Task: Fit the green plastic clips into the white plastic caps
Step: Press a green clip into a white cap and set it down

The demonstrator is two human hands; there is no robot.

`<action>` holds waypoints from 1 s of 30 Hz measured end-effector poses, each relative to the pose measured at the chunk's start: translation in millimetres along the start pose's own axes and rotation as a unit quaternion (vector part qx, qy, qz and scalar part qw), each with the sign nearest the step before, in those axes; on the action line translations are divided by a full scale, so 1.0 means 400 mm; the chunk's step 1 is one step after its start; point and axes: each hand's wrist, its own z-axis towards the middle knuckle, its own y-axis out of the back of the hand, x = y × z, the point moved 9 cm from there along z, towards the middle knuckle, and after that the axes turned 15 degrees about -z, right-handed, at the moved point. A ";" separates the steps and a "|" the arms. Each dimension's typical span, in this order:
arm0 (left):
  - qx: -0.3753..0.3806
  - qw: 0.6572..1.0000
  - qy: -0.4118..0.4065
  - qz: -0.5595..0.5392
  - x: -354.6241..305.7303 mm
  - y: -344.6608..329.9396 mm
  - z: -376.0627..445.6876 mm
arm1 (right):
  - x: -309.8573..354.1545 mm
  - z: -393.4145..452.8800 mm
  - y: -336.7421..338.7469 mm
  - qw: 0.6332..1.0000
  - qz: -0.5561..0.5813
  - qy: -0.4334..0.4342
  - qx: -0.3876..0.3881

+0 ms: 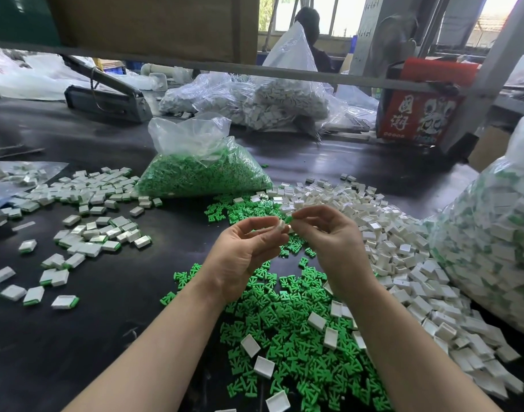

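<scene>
A heap of loose green clips (296, 337) dotted with white caps covers the dark desk (112, 292) nearest the camera. Above it, 2 bare hands meet: the left hand (243, 251) pinches a white cap (281, 226) in its fingers, while the right hand (335, 236) pinches a green clip (288, 218) against the cap's end. Assembled pieces (85, 233) lie left.

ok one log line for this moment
left hand pinches white cap | right hand pinches green clip | clip at cap, not seated

Matt black table (112, 292); glossy clear plastic bag (195, 162); smooth plastic green clips (287, 346).
</scene>
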 end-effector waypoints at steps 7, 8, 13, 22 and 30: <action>-0.009 0.999 -0.034 0.001 -0.014 0.008 0.003 | -0.014 0.002 0.002 1.000 0.001 -0.021 -0.005; -0.011 0.999 -0.039 0.003 -0.016 0.008 0.002 | -0.014 0.002 0.002 1.000 -0.002 -0.022 -0.006; -0.004 0.998 -0.056 0.031 -0.026 0.001 -0.004 | -0.001 0.000 -0.002 1.000 -0.002 -0.011 -0.009; -0.016 0.993 -0.097 0.071 -0.045 -0.001 -0.011 | 0.045 -0.010 -0.003 0.987 -0.140 0.069 -0.027; -0.015 0.977 -0.146 0.156 -0.068 -0.009 -0.022 | 0.059 -0.008 -0.003 0.984 -0.160 0.079 0.005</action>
